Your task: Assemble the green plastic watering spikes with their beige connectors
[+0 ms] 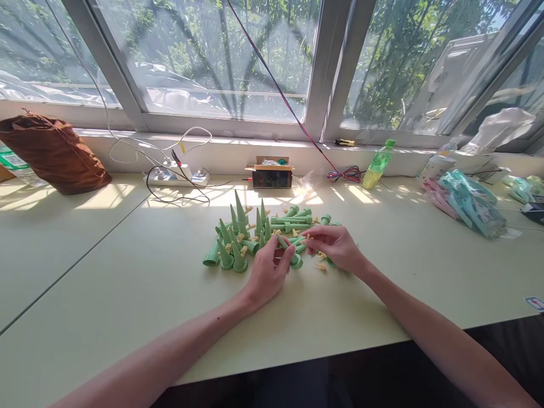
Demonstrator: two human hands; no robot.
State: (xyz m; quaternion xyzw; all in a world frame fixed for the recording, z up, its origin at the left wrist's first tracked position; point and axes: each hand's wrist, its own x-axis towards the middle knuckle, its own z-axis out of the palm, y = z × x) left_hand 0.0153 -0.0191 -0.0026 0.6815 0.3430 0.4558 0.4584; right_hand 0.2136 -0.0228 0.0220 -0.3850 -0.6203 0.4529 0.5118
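Observation:
My left hand [267, 269] is closed round a green plastic watering spike [296, 261], its wide end pointing down toward the table. To its right, my right hand [338, 246] pinches a small yellow valve piece [308, 237] between thumb and fingertips, close to the spike but seemingly apart from it. Several green cones [239, 260] stand upright on the left side of the pile, some with yellow pieces at their sides. Behind my hands lie more green tubes [293, 220] on their sides. A loose yellow piece [321, 267] rests on the table below my right hand.
Behind the pile stands a small dark box [272, 178]. A power strip [181, 177] with tangled cables is at the back left, beside a brown bag [55, 153]. Toward the right are a green bottle [378, 164], coiled wire [346, 174] and plastic packets [470, 201].

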